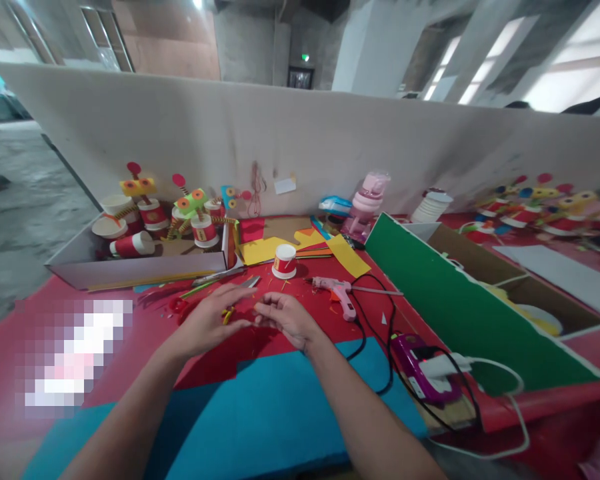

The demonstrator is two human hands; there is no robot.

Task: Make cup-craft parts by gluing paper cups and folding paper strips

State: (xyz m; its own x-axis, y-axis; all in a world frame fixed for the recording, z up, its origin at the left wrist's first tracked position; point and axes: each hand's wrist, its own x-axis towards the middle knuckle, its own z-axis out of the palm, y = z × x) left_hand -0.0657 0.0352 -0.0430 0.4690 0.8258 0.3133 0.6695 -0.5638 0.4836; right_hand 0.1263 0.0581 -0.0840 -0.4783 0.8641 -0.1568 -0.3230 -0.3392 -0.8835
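My left hand (211,320) is over the red tabletop, its fingers stretched out and its thumb apart, with nothing seen in it. Close beside it, my right hand (286,319) has its fingers curled and the fingertips pressed together; whatever they may hold is too small to make out. Scissors (251,283) lie partly hidden behind my left hand, with a yellow handle (227,315) showing between thumb and fingers. Just beyond my hands stands a red and white paper cup (285,262), upside down. A pink glue gun (337,293) rests to the right of it.
A white box (140,275) of paper-cup figures stands at the left. Yellow paper sheets (265,251) lie behind the cup. To the right are a green-sided box (460,313), a purple power strip (420,373) and loose black cables. Blue sheeting (260,420) covers the near edge.
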